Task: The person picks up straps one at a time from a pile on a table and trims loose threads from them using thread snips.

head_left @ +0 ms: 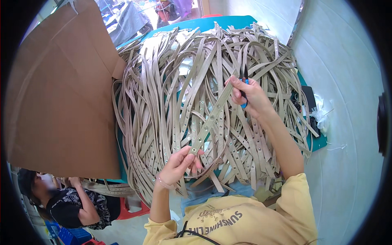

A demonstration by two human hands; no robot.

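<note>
A beige belt strap [211,119] with a row of metal eyelets is stretched slantwise between my hands, above the pile. My left hand [178,165] pinches its lower, near end between thumb and fingers. At the strap's upper end, my right hand [254,98] grips it between thumb and forefinger. That same hand also holds small scissors [244,105] with blue handles, their dark blades pointing away from me. Beneath both hands lies a thick, tangled heap of similar beige straps [153,98], many with eyelets.
The heap covers a green table [241,19] and hangs over its near edge. A tall cardboard sheet [61,98] stands at the left. Beyond it, near left, a person in black [81,206] sits by more straps. A pale wall [347,102] and clear plastic bag [322,116] are at right.
</note>
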